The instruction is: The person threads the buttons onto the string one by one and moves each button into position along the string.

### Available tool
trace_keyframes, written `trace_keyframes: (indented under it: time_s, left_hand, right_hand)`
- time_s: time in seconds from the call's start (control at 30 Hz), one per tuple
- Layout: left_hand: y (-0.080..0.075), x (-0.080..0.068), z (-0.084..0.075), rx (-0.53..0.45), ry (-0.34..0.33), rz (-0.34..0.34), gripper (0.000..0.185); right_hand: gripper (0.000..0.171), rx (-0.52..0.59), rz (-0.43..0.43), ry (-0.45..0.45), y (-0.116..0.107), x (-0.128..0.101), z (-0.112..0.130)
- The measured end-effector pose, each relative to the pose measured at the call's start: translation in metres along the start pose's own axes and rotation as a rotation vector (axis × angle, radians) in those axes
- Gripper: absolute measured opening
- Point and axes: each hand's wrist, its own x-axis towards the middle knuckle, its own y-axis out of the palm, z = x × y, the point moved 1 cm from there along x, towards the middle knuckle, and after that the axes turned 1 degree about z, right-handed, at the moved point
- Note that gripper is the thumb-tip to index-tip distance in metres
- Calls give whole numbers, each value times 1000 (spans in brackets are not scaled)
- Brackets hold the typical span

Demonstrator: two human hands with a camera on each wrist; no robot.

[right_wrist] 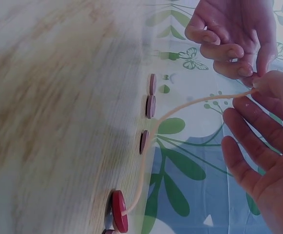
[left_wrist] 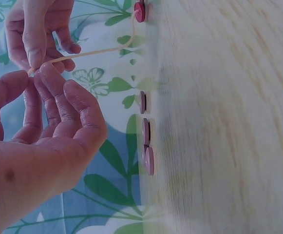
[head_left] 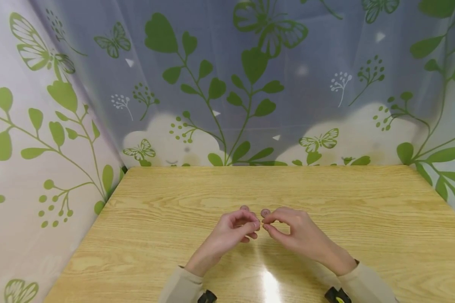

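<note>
On the left, the left hand (head_left: 233,229) pinches a pale orange cord (right_wrist: 199,101) between thumb and forefinger. Several dull pink buttons (head_left: 265,213) lie beyond the hands on the wooden table (head_left: 167,202). The right hand (head_left: 303,231), its fingertips close beside the left's, also pinches the cord, which runs to a red button (right_wrist: 118,211) lying farther right than most pink ones.

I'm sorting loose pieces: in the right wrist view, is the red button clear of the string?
No, the string meets the red button's face.
</note>
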Motion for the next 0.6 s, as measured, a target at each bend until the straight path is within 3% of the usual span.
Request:
trace_keyframes:
  time_s: [0.6]
  left_hand:
    - [0,3,0,38,5,9,22]
  right_hand:
    - [31,-4,-46,20,-7,-3,1]
